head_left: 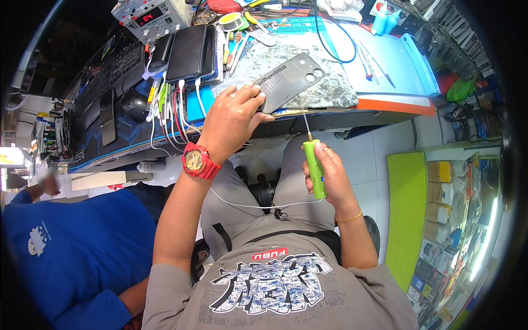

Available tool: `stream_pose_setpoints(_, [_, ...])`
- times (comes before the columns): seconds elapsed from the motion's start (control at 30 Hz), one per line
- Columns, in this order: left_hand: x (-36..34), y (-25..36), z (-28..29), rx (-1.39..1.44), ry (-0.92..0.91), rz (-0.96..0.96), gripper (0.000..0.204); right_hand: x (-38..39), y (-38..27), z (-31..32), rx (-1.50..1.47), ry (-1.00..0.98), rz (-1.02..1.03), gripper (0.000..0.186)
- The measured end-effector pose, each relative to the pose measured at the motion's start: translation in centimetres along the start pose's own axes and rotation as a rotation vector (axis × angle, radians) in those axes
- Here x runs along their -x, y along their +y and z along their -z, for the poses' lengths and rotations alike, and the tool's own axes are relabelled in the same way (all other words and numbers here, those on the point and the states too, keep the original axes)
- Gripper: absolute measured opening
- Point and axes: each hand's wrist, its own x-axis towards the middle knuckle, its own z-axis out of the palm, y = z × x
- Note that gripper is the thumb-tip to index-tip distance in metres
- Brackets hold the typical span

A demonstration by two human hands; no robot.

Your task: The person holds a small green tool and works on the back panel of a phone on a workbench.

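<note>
My left hand, with a red watch on its wrist, grips the near left end of a dark grey phone back cover. The cover has round camera holes at its far right end and lies tilted over the front edge of a worn grey work mat. My right hand is closed around the green handle of a soldering iron. Its thin metal shaft points up toward the bench edge, just below the cover and apart from it. A white cord runs left from the handle's lower end.
Phones with charging cables stand left of the mat. Behind them is a power supply. Tweezers and thin tools lie on the blue-white sheet at right. A person in a blue shirt is close on my left.
</note>
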Motion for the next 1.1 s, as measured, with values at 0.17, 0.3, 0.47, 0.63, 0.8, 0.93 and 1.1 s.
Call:
stream_pose_setpoints(0.17, [0.1, 0.9, -0.1, -0.062, 0.034, -0.004, 0.042, 1.6, 0.7, 0.3, 0.092, 0.004, 0.114, 0.043])
stream_pose_setpoints(0.3, [-0.4, 3.7, -0.2, -0.044, -0.043, 0.150, 0.047, 3.0, 1.1, 0.4, 0.198, 0.031, 0.116, 0.045])
stream_pose_setpoints(0.47, [-0.6, 3.1, -0.1, 0.121, 0.071, 0.089, 0.051, 3.8, 0.7, 0.8, 0.027, 0.058, 0.103, 0.048])
stream_pose_setpoints(0.63, [-0.8, 1.5, 0.2, 0.061, -0.001, -0.030, 0.043, 3.7, 1.8, 0.5, 0.064, 0.075, 0.136, 0.049])
stream_pose_setpoints(0.8, [-1.5, 2.2, -1.1, 0.109, 0.075, -0.016, 0.036, 3.2, 2.3, -0.4, 0.078, 0.045, 0.125, 0.049])
stream_pose_setpoints(0.93, [-1.9, 2.8, -1.8, 0.110, 0.074, 0.012, 0.036, 2.7, 2.0, -0.7, 0.110, 0.007, 0.073, 0.047])
stream_pose_setpoints(1.1, [-1.7, 2.2, -2.4, 0.122, 0.067, -0.007, 0.039, 2.2, 1.5, -1.1, 0.037, -0.084, -0.031, 0.045])
